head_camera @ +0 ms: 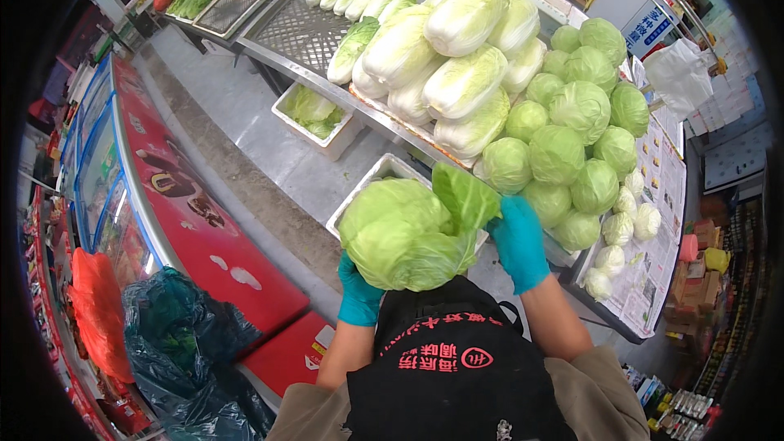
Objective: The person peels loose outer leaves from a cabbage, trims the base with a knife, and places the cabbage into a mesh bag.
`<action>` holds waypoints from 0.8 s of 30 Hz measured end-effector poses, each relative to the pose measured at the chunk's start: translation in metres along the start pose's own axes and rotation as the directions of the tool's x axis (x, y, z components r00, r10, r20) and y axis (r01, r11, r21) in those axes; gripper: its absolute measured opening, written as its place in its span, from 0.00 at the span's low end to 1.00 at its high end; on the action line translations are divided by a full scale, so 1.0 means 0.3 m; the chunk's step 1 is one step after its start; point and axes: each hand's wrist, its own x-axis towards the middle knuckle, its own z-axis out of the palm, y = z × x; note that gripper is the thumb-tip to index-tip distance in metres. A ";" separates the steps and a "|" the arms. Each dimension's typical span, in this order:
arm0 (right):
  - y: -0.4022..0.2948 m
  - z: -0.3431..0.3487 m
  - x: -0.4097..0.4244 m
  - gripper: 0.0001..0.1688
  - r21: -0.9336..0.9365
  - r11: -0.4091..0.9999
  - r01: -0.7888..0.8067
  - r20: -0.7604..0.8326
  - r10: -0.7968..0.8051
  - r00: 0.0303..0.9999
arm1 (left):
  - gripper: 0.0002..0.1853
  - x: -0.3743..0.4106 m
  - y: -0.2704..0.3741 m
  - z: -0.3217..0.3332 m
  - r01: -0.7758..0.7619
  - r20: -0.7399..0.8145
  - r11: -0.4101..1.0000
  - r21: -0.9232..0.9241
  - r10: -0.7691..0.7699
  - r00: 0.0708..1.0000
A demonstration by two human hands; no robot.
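A large round green cabbage (392,226) is held up before my apron, above a white foam box (387,165) on the floor side of the stand. My left hand (358,294), in a teal glove, supports the cabbage from its lower left; most of its fingers are hidden underneath. An outer cabbage leaf (462,199) bends away from the head on the right. Its edge is pinched by the fingers of my right hand (520,242), also gloved in teal. Whether the leaf is still attached at its base cannot be seen.
Napa cabbages (462,82) and round cabbages (569,135) are piled on the metal display stand (294,67). Another foam box (334,147) holds loose leaves. At left stand a red chest freezer (202,208) and a dark plastic bag (184,355). Small pale cabbages (618,229) rest at right.
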 end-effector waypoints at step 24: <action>0.164 0.106 0.107 0.38 0.470 0.604 -0.644 0.582 0.336 0.740 | 0.42 0.072 0.065 0.364 -0.400 0.388 0.027 0.916 0.193 0.901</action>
